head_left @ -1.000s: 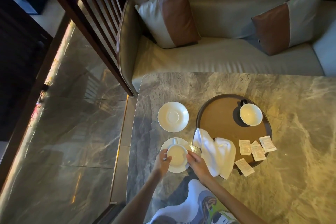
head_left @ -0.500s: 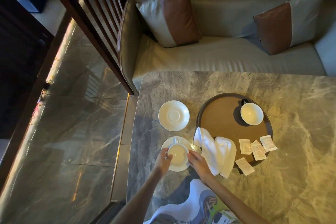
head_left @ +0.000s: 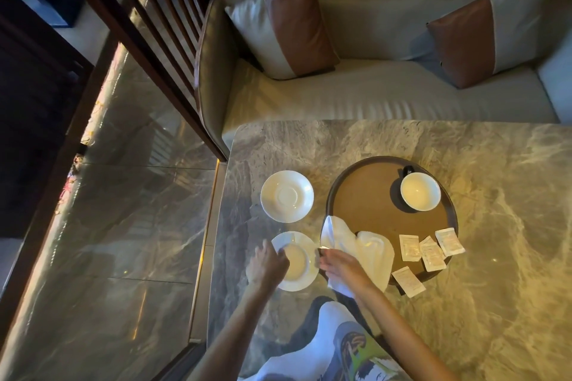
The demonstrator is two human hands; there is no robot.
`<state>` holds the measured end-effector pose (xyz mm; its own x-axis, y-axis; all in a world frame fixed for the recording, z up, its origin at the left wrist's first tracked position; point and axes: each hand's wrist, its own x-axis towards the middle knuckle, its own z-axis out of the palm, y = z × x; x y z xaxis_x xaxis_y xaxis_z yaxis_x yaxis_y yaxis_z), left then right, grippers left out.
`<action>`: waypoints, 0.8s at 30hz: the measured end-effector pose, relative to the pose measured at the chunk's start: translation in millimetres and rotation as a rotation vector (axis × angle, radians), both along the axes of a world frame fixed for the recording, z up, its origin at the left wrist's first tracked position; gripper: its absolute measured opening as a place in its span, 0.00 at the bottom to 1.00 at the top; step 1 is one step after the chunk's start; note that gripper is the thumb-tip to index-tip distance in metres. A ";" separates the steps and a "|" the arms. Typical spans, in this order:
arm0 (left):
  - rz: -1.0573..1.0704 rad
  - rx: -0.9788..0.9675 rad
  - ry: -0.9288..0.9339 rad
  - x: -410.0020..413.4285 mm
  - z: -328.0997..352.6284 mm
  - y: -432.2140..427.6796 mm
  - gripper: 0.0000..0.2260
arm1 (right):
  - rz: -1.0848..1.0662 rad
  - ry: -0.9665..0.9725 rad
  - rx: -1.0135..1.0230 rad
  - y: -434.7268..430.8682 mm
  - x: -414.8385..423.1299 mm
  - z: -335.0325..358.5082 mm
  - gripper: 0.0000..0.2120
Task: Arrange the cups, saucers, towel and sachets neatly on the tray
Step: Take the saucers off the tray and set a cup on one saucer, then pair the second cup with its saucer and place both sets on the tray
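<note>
A white cup (head_left: 297,260) sits on a white saucer (head_left: 305,280) at the table's near left. My left hand (head_left: 267,263) curls its fingers against the cup's left side. At the saucer's right edge my right hand (head_left: 340,264) pinches the rim, lying partly over the crumpled white towel (head_left: 368,249). The towel hangs across the near-left rim of the round brown tray (head_left: 365,195). A second cup (head_left: 420,191) stands on the tray at the far right. An empty saucer (head_left: 287,196) lies left of the tray. Several sachets (head_left: 430,252) lie at the tray's near-right edge, one (head_left: 408,281) off it.
The marble table (head_left: 495,226) has its left edge close to the saucers, with a glossy floor (head_left: 123,226) below. A sofa (head_left: 371,96) with two cushions stands behind the table. Dark wooden slats (head_left: 148,40) rise at the far left.
Both hands stay at the sides of the near cup and saucer. The right hand's fingertips have slipped a little outward to the saucer's rim.
</note>
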<state>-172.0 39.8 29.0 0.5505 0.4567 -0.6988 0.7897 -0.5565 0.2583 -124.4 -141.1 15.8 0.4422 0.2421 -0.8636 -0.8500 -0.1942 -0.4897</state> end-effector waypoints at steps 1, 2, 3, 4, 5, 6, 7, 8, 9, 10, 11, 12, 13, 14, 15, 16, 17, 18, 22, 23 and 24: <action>-0.026 0.059 -0.058 9.0 9.3 -5.4 0.16 | -0.020 -0.029 0.013 -12.8 10.0 6.8 0.12; -0.050 0.092 -0.148 20.4 18.3 -12.7 0.14 | -0.048 -0.079 0.008 -27.4 21.5 12.8 0.11; -0.078 0.100 -0.249 34.9 25.2 -22.0 0.12 | -0.077 -0.141 -0.013 -44.2 34.3 18.3 0.10; -0.109 0.094 -0.332 52.6 30.7 -33.9 0.10 | -0.103 -0.209 -0.043 -60.9 49.0 23.3 0.11; -0.144 0.078 -0.381 73.4 34.6 -47.8 0.10 | -0.131 -0.274 -0.075 -79.1 64.9 27.9 0.11; -0.184 0.057 -0.405 95.1 39.0 -63.8 0.10 | -0.164 -0.332 -0.109 -97.5 81.7 32.0 0.11; -0.233 0.033 -0.415 115.7 40.7 -80.5 0.10 | -0.200 -0.380 -0.149 -115.2 99.2 35.1 0.10; -0.288 0.009 -0.420 134.7 40.1 -97.9 0.10 | -0.236 -0.422 -0.194 -133.1 115.7 36.3 0.10; -0.348 -0.015 -0.414 151.9 37.8 -114.4 0.10 | -0.269 -0.456 -0.238 -149.3 131.1 35.5 0.10; -0.403 -0.041 -0.400 166.9 33.9 -129.7 0.11 | -0.292 -0.480 -0.278 -163.6 144.7 33.0 0.09; -0.450 -0.079 -0.378 179.8 28.2 -144.3 0.12 | -0.296 -0.491 -0.317 -176.0 156.3 29.1 0.08; -0.482 -0.137 -0.351 191.7 22.4 -158.9 0.13 | -0.279 -0.493 -0.353 -185.8 166.8 23.7 0.09; -0.495 -0.195 -0.320 202.2 16.3 -172.5 0.14 | -0.242 -0.492 -0.379 -193.9 176.1 17.5 0.11; -0.470 -0.243 -0.282 211.1 11.6 -185.9 0.15 | -0.199 -0.490 -0.391 -200.2 184.2 10.8 0.14; -0.408 -0.281 -0.234 218.3 6.6 -197.9 0.16 | -0.160 -0.480 -0.391 -204.5 190.8 4.4 0.17; -0.329 -0.305 -0.191 222.7 2.3 -208.4 0.17 | -0.125 -0.460 -0.385 -206.7 195.9 -1.1 0.19; -0.261 -0.330 -0.163 224.7 -2.2 -217.1 0.19 | -0.091 -0.438 -0.374 -207.5 199.3 -6.3 0.21; -0.214 -0.364 -0.147 224.9 -6.2 -224.6 0.20 | -0.065 -0.419 -0.357 -208.1 201.3 -12.4 0.22; -0.103 -0.565 -0.148 223.8 -25.6 -236.4 0.23 | -0.122 -0.253 -0.228 -209.2 202.7 -30.2 0.24; -0.028 -0.628 -0.123 224.2 -29.5 -236.8 0.23 | -0.172 -0.208 -0.191 -208.8 202.1 -32.8 0.25; 0.034 -0.670 -0.106 224.5 -33.6 -237.0 0.23 | -0.223 -0.176 -0.159 -208.1 201.8 -34.9 0.26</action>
<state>52.5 -197.1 -4.5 0.6245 -0.0378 -0.7801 0.7553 -0.2250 0.6155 77.5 -349.2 -19.1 0.6153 -0.0092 -0.7882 -0.7850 -0.0984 -0.6117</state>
